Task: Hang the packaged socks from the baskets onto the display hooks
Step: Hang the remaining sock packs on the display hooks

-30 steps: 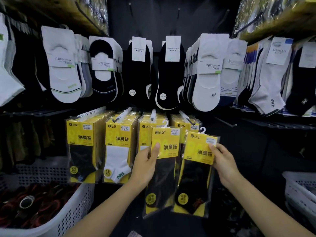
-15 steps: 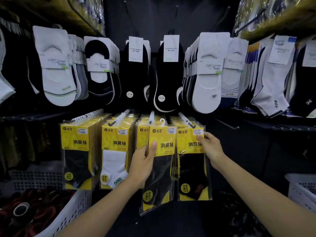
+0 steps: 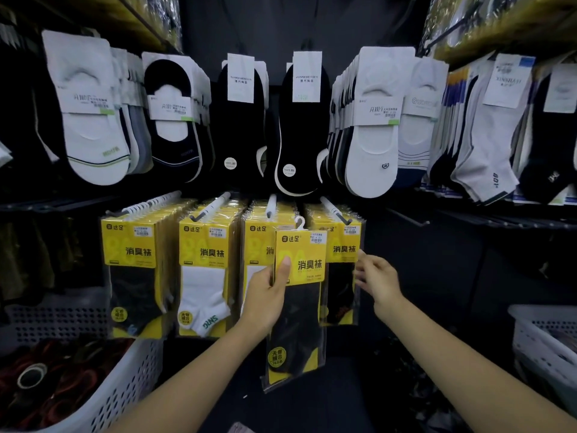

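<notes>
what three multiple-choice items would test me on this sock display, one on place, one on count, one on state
1. Where is the basket of dark red goods? A lower left; B top centre; C top right.
2. How many hooks carry yellow packs? A two; B four; C six.
3. The pack in the left hand is: A hung on a hook; B gripped, hanger free; C lying in a basket.
Key: A, it fills the bottom-left corner; B, four hooks jut above the yellow rows; B, the thumb presses its front and its hanger meets no hook.
</notes>
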